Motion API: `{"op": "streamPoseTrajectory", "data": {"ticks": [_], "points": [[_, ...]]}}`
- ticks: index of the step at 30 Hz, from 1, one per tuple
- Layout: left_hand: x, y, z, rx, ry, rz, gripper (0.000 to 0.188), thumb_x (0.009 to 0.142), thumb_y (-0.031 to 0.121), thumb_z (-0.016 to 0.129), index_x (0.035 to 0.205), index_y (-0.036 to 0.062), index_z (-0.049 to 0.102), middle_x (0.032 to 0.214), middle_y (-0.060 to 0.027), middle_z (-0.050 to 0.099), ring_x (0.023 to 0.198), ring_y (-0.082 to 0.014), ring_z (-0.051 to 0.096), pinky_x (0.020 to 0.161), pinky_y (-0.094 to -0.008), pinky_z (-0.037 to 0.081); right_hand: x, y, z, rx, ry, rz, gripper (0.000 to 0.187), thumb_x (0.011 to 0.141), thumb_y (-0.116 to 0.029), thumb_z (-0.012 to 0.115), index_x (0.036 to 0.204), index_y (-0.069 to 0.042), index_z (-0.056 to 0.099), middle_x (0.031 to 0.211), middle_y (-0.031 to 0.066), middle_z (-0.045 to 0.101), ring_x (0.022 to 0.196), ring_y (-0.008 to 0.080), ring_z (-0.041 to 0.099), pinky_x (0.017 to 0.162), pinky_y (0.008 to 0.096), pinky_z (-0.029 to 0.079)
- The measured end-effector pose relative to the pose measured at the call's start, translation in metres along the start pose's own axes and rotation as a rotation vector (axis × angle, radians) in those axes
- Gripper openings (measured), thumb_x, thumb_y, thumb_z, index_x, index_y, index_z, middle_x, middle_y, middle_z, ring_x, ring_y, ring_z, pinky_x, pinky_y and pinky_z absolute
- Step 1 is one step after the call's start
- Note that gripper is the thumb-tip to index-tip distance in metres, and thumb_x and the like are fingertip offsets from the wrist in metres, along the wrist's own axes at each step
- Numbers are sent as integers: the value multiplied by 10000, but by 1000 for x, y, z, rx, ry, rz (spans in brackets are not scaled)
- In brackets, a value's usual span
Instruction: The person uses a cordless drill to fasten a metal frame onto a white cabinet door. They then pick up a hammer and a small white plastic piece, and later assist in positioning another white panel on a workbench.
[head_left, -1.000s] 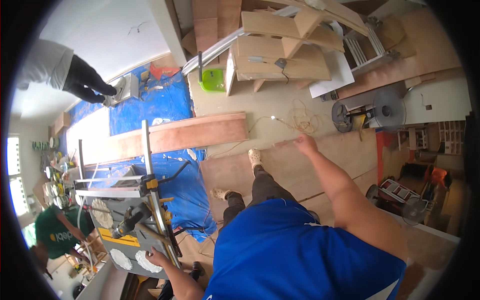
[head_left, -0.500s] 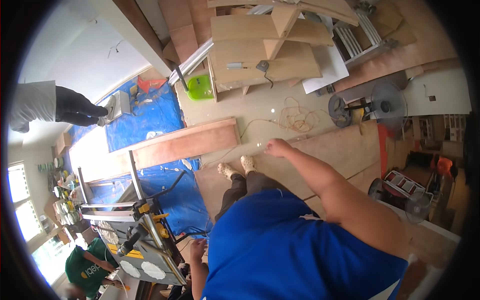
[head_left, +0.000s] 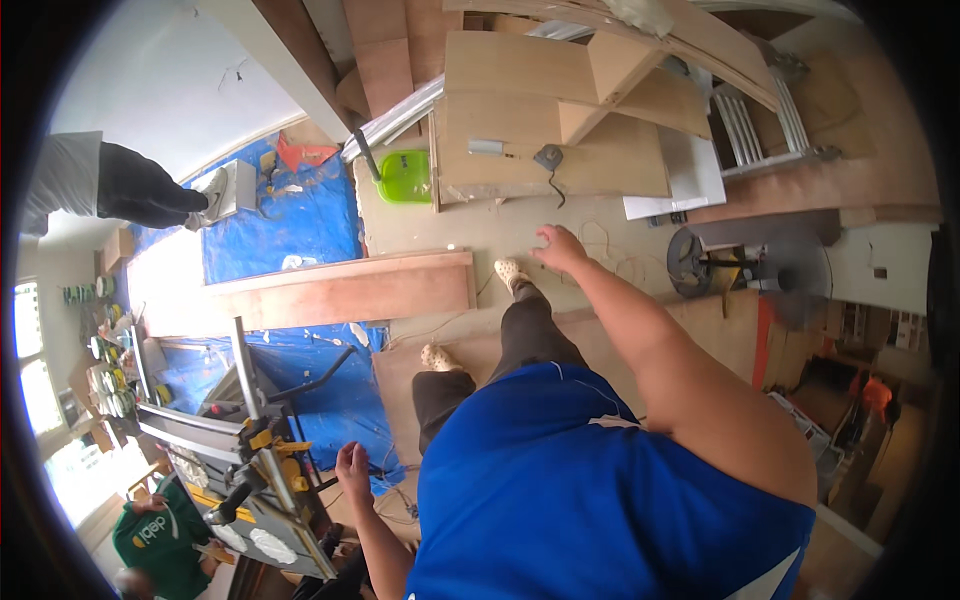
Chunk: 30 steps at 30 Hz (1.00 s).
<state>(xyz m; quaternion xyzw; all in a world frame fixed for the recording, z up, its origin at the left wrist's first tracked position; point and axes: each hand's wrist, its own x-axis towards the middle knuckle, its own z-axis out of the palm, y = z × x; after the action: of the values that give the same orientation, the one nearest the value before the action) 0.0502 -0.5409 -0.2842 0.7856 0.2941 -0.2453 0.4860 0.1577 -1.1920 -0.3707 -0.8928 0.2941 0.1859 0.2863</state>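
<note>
My right hand point(head_left: 558, 246) reaches forward over the floor, its fingers apart and holding nothing. Beyond it stands a pale plywood frame point(head_left: 560, 120) with crossed panels. On that wood lie a small grey device point(head_left: 548, 157) with a dark strap or cord and a silver-grey box-shaped piece point(head_left: 486, 147). A thin orange cord point(head_left: 600, 232) is loosely coiled on the floor beside my right hand. My left hand point(head_left: 353, 472) hangs low at my side, near the table saw point(head_left: 250, 470), with its fingers loosely bent and nothing visible in them.
A long wooden board point(head_left: 340, 292) crosses the blue tarp point(head_left: 300, 235) ahead on the left. Near the plywood is a green dustpan point(head_left: 405, 177). A standing fan point(head_left: 800, 268) is at right. One person point(head_left: 150, 180) is at far left, another in green point(head_left: 160, 540) behind the saw.
I have stepped forward, with one foot now well ahead. The plywood frame is nearer. My left hand has swung outward and my right hand is closer to the frame.
</note>
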Motion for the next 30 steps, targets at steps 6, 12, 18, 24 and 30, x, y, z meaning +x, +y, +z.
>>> {"op": "streamPoseTrajectory", "data": {"ticks": [6,12,18,24,30], "points": [[-19,-85,106,0,70,-258,193,997,241,677,1126,97,671,881,-3,659,739,-92,603,592,-256,432,189,35,-3,-242,356,-224,534,855,-314,788,1328,-133,623,1346,142,602,1263,339,565,1030,463,490],[-98,-56,189,385,-500,-311,393,955,263,741,1251,14,676,988,-124,740,906,-197,682,882,-346,536,268,-27,16,-293,247,-376,461,870,-323,768,1274,-136,645,1315,68,626,1233,301,577,1001,485,487],[-105,16,211,194,109,-286,365,967,207,707,1265,3,649,1033,-129,733,928,-190,676,848,-330,526,321,-28,33,-500,348,-466,186,884,-277,716,1012,-145,741,1082,25,698,1129,249,630,953,460,477],[-88,79,251,260,-25,-163,360,985,216,692,1272,5,638,1090,-168,727,991,-249,709,881,-364,556,329,8,49,-343,403,-621,89,899,-202,676,864,-158,745,970,21,709,956,252,675,851,448,494],[-59,92,272,288,-97,-125,373,989,222,689,1282,-3,632,1111,-167,726,1010,-268,717,888,-370,566,302,14,41,-130,423,-605,75,876,-196,710,903,-133,738,965,53,710,933,268,678,862,458,499]]}}
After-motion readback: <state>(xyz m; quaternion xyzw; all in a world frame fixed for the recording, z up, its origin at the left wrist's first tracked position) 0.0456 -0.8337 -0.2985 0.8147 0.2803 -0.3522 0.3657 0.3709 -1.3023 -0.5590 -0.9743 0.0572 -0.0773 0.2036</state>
